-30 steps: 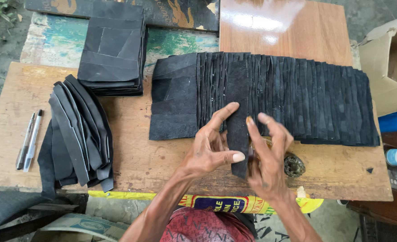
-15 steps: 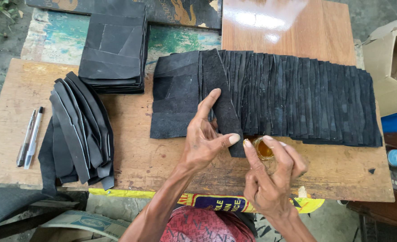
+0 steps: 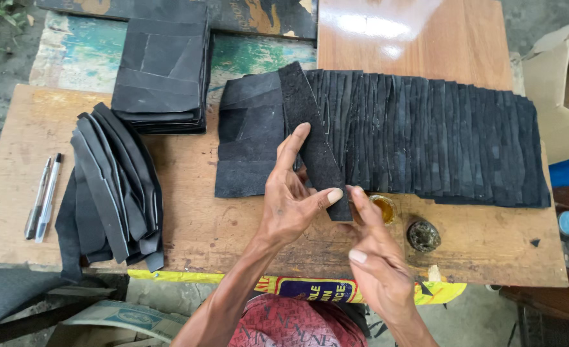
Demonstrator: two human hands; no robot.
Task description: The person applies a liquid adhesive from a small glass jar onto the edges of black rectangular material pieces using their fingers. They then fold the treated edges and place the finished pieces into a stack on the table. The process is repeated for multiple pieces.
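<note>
My left hand (image 3: 291, 199) pinches a long black leather strip (image 3: 307, 125) between thumb and fingers, lifting its near end off a fanned row of overlapping black leather strips (image 3: 426, 141) on the wooden table (image 3: 188, 218). The strip slants up and to the left across the row. My right hand (image 3: 374, 257) is just right of the left one, with its fingertip at a small round tin of amber glue (image 3: 383, 207). It holds nothing that I can see.
A stack of square black leather pieces (image 3: 162, 71) lies at the back left, a pile of curved black pieces (image 3: 114, 186) at the left. Two pens (image 3: 43, 196) rest near the left edge. A dark round lid (image 3: 424, 235) sits by the tin. A cardboard box (image 3: 564, 83) stands at the right.
My left hand has pulled one strip free and swung it leftwards over the row. My right hand has left the strip and dropped to the glue tin.
</note>
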